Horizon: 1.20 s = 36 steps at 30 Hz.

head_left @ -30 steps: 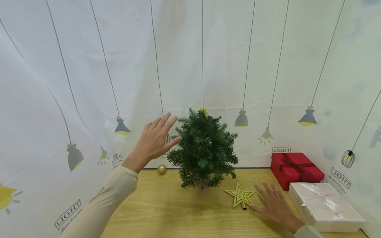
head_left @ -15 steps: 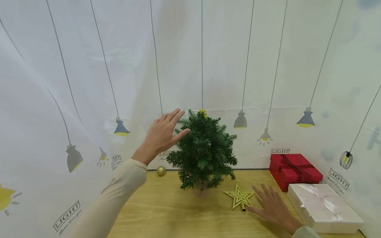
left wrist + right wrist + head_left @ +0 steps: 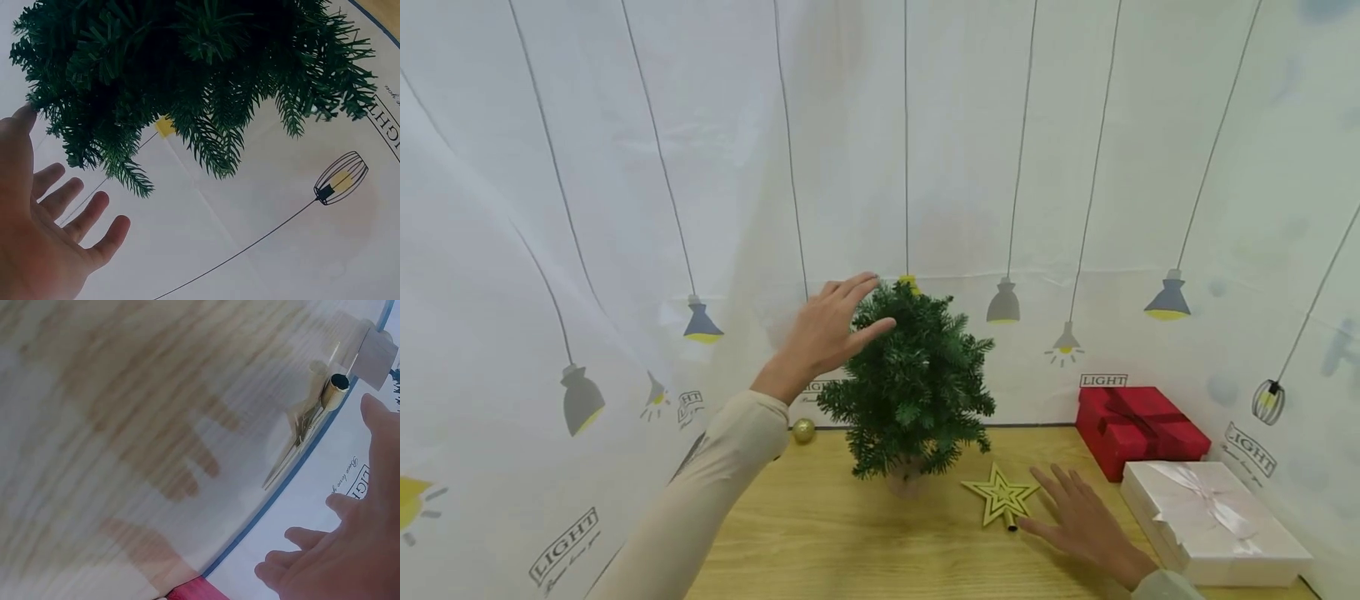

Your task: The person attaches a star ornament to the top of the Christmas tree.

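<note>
A small artificial Christmas tree (image 3: 917,375) stands upright on the wooden table (image 3: 820,533). My left hand (image 3: 827,329) is raised at the tree's upper left side with fingers extended, and it overlaps the branches in the head view. In the left wrist view, the thumb of my left hand (image 3: 44,219) is right at the branch tips (image 3: 187,75). On the table, right of the tree, lies a gold star topper (image 3: 1002,495) with a short tube at its base. My right hand (image 3: 1086,525) hovers beside the star, fingers spread, holding nothing; the star (image 3: 303,428) also shows in the right wrist view.
A gold ball ornament (image 3: 803,430) sits at the table's back edge, left of the tree. At the right stand a red gift box (image 3: 1138,429) and a white gift box (image 3: 1217,521) with a ribbon bow. A white curtain (image 3: 962,167) printed with lamps hangs behind.
My left hand has moved right and slightly up, closer to the tree's top. My right hand stays almost where it was beside the star.
</note>
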{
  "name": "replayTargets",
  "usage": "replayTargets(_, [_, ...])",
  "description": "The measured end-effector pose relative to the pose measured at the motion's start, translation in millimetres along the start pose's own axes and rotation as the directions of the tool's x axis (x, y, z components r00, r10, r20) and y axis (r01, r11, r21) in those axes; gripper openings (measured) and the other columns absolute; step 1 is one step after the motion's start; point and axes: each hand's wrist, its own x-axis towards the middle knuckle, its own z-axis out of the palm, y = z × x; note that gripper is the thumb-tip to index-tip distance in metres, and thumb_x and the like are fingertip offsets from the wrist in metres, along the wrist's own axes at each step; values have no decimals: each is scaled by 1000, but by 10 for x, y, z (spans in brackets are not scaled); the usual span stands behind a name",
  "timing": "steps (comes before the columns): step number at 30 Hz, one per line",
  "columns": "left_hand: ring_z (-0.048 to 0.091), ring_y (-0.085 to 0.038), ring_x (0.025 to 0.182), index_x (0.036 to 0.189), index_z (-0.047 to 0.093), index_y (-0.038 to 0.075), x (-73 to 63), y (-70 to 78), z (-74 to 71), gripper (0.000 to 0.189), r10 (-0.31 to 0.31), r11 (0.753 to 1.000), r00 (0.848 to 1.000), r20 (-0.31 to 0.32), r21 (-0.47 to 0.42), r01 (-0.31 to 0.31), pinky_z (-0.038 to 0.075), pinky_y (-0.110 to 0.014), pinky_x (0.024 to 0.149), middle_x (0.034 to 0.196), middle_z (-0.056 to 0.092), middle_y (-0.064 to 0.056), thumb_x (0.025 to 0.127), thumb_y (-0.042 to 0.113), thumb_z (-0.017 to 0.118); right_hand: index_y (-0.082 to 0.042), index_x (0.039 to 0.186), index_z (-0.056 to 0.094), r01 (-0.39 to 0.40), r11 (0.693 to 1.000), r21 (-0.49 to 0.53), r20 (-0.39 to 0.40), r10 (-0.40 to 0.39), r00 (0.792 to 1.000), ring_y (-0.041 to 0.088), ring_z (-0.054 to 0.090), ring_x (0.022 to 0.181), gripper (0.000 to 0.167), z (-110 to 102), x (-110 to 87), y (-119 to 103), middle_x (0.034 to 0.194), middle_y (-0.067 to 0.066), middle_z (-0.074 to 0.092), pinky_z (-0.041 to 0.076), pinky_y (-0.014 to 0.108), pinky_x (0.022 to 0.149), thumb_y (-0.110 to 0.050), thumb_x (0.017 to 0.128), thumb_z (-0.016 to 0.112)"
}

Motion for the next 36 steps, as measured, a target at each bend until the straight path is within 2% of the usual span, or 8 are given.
replayTargets(5, [43,-34,144,160,43,16,41,44,21,76,-10,1000,999,42,-14,11,42,-61,111,165,40,-5,101,62,56,-3,152,51,-4,998,59,10,3,1000,56,45,137,83,-7,-2,-10,147,36,50,37,69,111,-52,90,77])
replayTargets(9, [41,-34,146,161,41,17,48,61,38,76,-14,1000,997,82,-26,16,39,-61,114,165,40,-5,102,63,54,-5,152,51,-40,996,83,28,38,999,60,46,134,83,-13,-12,-16,145,36,51,41,71,106,-53,90,77])
replayTargets(12, [40,-34,147,161,41,18,49,57,52,74,-16,999,995,98,-38,19,37,-61,115,165,40,-4,103,62,54,-6,153,51,-50,993,112,39,45,998,58,50,131,82,-7,-16,-15,143,33,54,46,71,100,-51,90,78])
replayTargets(18, [38,-35,148,161,42,15,41,41,67,73,3,994,992,126,-105,11,32,-58,120,165,40,-5,103,56,59,-4,154,49,-63,981,182,77,50,996,46,60,121,81,14,-3,0,134,26,62,52,64,95,-45,91,80])
replayTargets(23, [37,-35,148,159,45,14,22,17,101,72,19,988,992,122,-155,0,29,-57,122,163,41,-6,101,53,63,-5,154,50,-78,972,220,107,56,993,28,65,107,78,33,15,18,115,10,70,57,50,87,-44,93,79])
replayTargets(25, [39,-35,147,158,46,14,12,5,115,71,27,986,993,111,-167,-8,33,-58,120,162,43,-7,101,52,65,-4,153,50,-81,962,262,118,52,992,18,65,97,76,44,29,26,106,3,69,57,42,82,-40,93,79])
replayTargets(29, [41,-34,145,156,49,14,-7,-20,139,69,38,980,995,95,-199,-19,35,-57,118,160,45,-9,100,49,67,1,152,50,-75,924,375,144,22,989,5,60,80,72,89,64,70,93,-3,66,54,29,70,-31,94,79])
replayTargets(36, [37,-35,148,156,49,16,-34,-37,160,69,18,971,995,97,-241,6,31,-58,121,160,44,-7,99,49,69,7,145,53,-33,894,447,135,-31,990,4,65,77,64,188,96,171,90,-1,71,57,25,68,-15,92,81])
